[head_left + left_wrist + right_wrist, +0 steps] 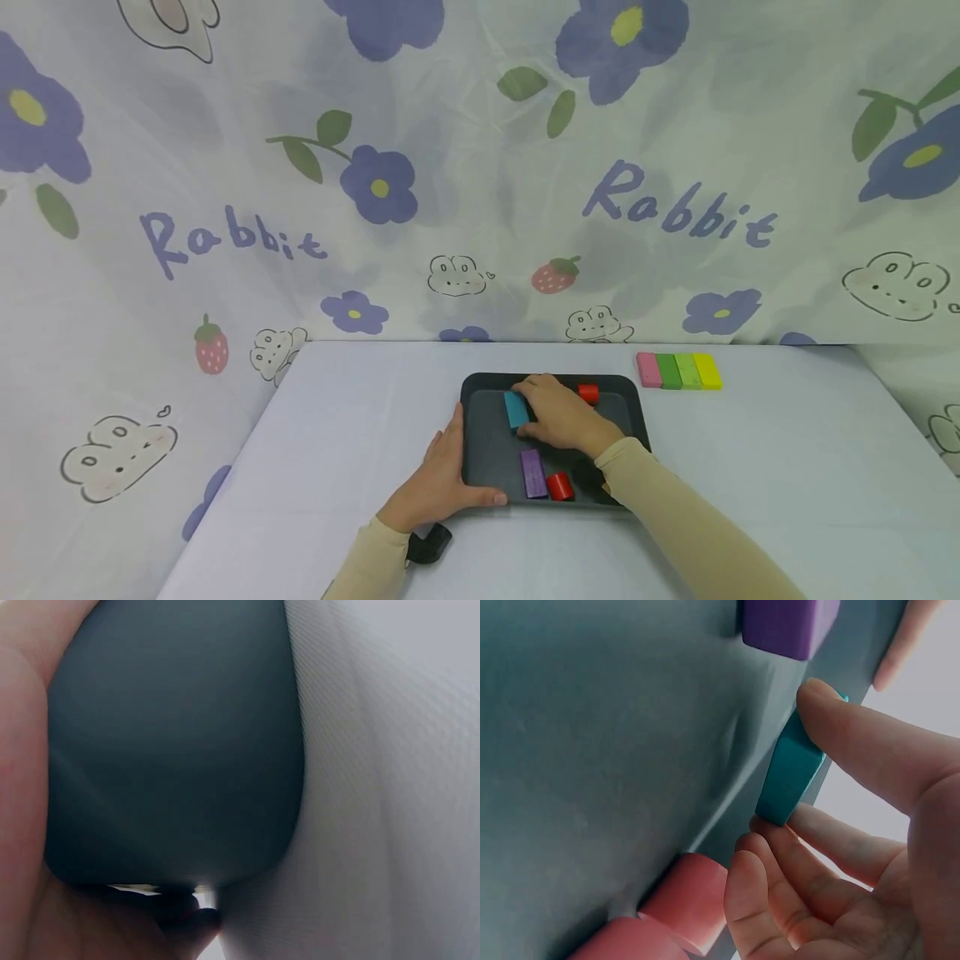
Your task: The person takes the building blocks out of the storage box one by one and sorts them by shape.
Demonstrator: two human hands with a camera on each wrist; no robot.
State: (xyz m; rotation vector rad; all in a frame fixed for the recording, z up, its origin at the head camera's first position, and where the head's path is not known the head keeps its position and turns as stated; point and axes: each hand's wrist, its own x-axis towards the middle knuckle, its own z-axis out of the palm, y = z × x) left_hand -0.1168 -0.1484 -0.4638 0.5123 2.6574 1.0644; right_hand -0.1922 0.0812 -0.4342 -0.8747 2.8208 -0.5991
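A teal block (516,410) is pinched between the thumb and fingertips of my right hand (562,414), over the left half of a dark grey tray (487,442). The right wrist view shows the teal block (789,769) gripped at its two ends, tilted. My left hand (435,485) rests against the tray's near left corner, its fingers straight along the left side and its thumb along the front edge. Inside the tray lie a purple block (533,473), a red cylinder (559,487) beside it, and another red piece (588,393) at the back, partly hidden by my right hand.
Pink, green, light green and yellow blocks (678,372) lie side by side on the white table (360,392), behind and right of the tray. A black device (430,544) is at my left wrist. A patterned curtain (480,167) hangs behind the table.
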